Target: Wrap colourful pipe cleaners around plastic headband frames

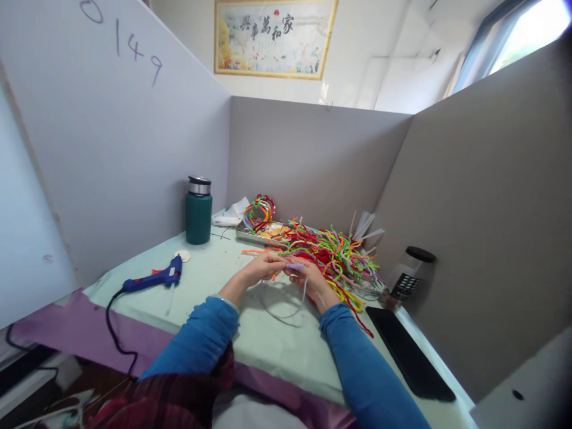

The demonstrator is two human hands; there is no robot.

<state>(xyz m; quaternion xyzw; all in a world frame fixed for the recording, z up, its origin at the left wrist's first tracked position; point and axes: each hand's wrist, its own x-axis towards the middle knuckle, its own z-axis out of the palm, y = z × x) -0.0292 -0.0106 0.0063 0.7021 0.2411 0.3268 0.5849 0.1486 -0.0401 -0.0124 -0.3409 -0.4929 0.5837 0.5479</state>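
Note:
My left hand [263, 266] and my right hand [315, 281] meet above the middle of the table, fingers closed and fingertips close together. A short lilac pipe cleaner [295, 266] shows between them, lying across the right fingers. From the hands a thin grey wire [286, 319] hangs in a wide open loop over the tabletop. Whether the wire and the lilac piece are joined I cannot make out. Just behind my hands spreads a heap of coloured pipe cleaners [337, 253], mostly red, green, yellow and pink.
A blue hot glue gun [154, 279] lies at left, its cord running off the front edge. Behind it stand a green bottle [199, 214] and a metal tray [254, 237] with pipe-cleaner rings [259, 213]. At right are a black phone [409, 354] and a clear, dark-lidded jar [406, 277]. Grey partitions enclose the table.

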